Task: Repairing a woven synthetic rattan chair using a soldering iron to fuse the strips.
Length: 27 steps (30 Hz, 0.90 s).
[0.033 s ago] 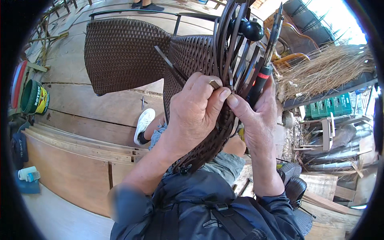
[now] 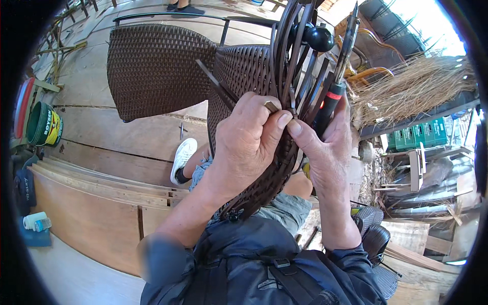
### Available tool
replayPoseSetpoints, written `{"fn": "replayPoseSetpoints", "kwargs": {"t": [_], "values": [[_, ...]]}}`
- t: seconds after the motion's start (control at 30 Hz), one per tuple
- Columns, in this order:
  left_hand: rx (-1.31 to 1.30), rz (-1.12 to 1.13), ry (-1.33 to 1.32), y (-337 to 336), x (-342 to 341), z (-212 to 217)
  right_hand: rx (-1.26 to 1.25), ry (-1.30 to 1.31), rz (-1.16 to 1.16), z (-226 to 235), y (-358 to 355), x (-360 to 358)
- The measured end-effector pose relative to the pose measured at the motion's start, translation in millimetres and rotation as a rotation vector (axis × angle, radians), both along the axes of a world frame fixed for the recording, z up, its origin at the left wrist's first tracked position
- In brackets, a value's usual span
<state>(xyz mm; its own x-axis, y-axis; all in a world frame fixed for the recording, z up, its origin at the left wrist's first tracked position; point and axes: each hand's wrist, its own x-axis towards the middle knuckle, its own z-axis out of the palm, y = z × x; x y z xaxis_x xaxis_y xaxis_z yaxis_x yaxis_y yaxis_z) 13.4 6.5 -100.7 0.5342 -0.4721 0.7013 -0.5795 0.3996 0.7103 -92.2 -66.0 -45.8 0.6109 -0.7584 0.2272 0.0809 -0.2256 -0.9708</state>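
A dark brown woven wicker chair (image 2: 162,71) lies across my lap, its woven part running down beneath both hands. Loose flat strips (image 2: 291,56) stand up in a bundle from its edge. My left hand (image 2: 249,137) is closed, with a brown strip (image 2: 271,106) pinched between thumb and fingers. My right hand (image 2: 325,152) grips a long pointed tool (image 2: 335,91) with a black and red handle, tip upward. Its thumb presses on the woven edge, almost touching my left thumb. The fingers behind the handle are mostly hidden.
A plank stack (image 2: 101,185) lies left, beyond it a green bucket (image 2: 44,124). Dry fibre (image 2: 417,91) is heaped at right above a green crate (image 2: 417,134). A person's feet (image 2: 187,10) show at the top. A small pointed item (image 2: 181,130) lies on the boards.
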Motion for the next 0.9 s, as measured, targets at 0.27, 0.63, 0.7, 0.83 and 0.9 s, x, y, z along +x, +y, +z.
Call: {"fn": "replayPoseSetpoints", "kwargs": {"t": [0.27,0.63,0.7,0.83,0.9], "values": [[-0.002,-0.006,0.100,1.1,-3.3,-1.5,-0.187,-0.007,-0.096,-6.3,1.2,1.9],[0.104,-0.082,0.214,9.2,-3.2,3.6,-0.039,-0.080,-0.323,-14.9,-16.7,-53.4],[0.121,-0.157,0.337,8.4,-8.6,9.0,0.003,-0.049,-0.309,-19.4,-20.0,-73.4],[0.192,-0.166,0.392,14.6,-13.6,22.4,-0.053,0.132,-0.299,-42.9,-23.2,-100.6],[0.227,-0.122,0.433,15.9,-14.0,24.2,0.015,0.119,-0.261,-54.0,-22.4,-110.2]]}}
